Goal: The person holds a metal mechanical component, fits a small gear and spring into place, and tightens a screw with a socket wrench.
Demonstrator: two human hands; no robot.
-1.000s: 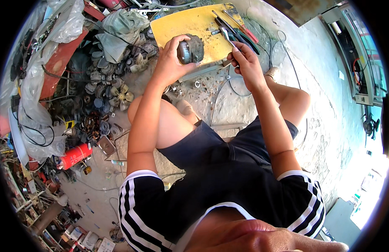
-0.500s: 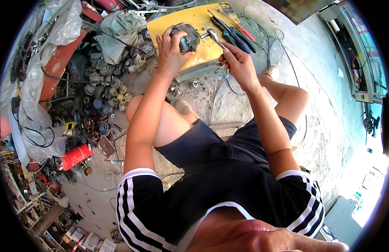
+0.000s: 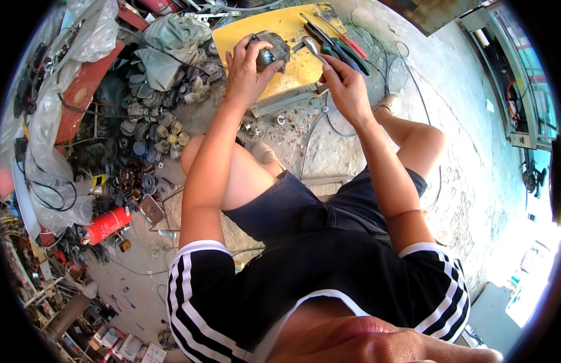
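Observation:
My left hand [image 3: 247, 75] is wrapped round a dark, grimy electric motor [image 3: 282, 47] on a yellow board [image 3: 241, 36]. Fingers lie over its top and the thumb presses the near side. In my right hand [image 3: 348, 91] is the handle of a chrome socket ratchet [image 3: 310, 45]. Its head, with a short socket, points at the motor's right side, a small gap apart from it. Beyond the ratchet, pliers with dark green and black handles [image 3: 348, 55] lie on the board beside a red-handled screwdriver [image 3: 355, 48].
Left of the board is a heap of motor parts [image 3: 144, 115] with a pale fan [image 3: 172, 140]. A red cylinder [image 3: 107, 225] lies nearer on the left. Small debris and a washer [image 3: 281, 120] are scattered on the floor. A thin cable [image 3: 422, 100] loops at the right.
The ratchet has shifted slightly away from the motor, up and to the right, with my right hand moving along it. My left hand still grips the motor, its thumb slightly shifted.

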